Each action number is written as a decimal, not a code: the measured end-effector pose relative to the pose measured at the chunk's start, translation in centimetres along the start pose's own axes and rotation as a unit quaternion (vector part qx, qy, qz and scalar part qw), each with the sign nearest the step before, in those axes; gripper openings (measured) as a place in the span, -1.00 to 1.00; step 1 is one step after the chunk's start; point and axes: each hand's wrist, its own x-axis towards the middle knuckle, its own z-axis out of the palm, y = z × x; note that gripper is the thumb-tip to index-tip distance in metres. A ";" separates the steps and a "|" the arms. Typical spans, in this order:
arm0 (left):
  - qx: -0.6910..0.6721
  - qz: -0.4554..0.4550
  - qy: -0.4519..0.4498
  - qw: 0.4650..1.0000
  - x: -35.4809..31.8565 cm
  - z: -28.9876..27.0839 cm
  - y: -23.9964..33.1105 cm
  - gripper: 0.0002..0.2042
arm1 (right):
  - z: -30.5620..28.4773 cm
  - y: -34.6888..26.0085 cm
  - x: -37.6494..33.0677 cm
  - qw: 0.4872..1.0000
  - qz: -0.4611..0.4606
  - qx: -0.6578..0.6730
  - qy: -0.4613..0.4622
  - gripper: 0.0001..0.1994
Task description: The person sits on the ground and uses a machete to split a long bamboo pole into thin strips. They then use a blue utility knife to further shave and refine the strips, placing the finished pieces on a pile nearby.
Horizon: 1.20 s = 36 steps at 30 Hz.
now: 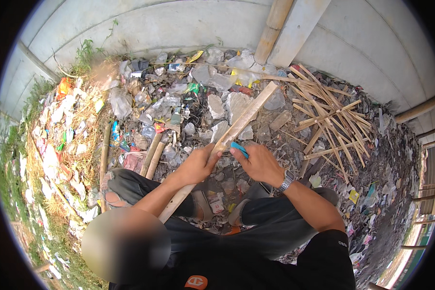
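Note:
A long, flat strip of pale wood or split bamboo [249, 112] slants from my lap up toward the far wall. My left hand [196, 165] is wrapped round its middle, with the thumb along the near face. Just right of it, my right hand [261, 165] grips a small blue tool [239, 149] that looks like a utility knife; its blade cannot be made out. The blue tool is close to the strip's right edge, and I cannot tell whether they touch. A metal watch [287, 180] is on my right wrist.
Many thin strips [331, 118] lie crisscrossed in a heap at the right. Broken concrete chunks [238, 107], plastic bags and litter cover the ground ahead. Bamboo poles [153, 157] lie near my left knee. A grey wall [179, 29] with a leaning bamboo post [274, 31] stands behind.

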 end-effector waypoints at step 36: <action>-0.415 -0.104 -0.121 0.896 -1.3 -1.3 0.8 -0.57 | -4.4 -1.7 0.0 1.000 0.004 -0.021 0.022 -0.33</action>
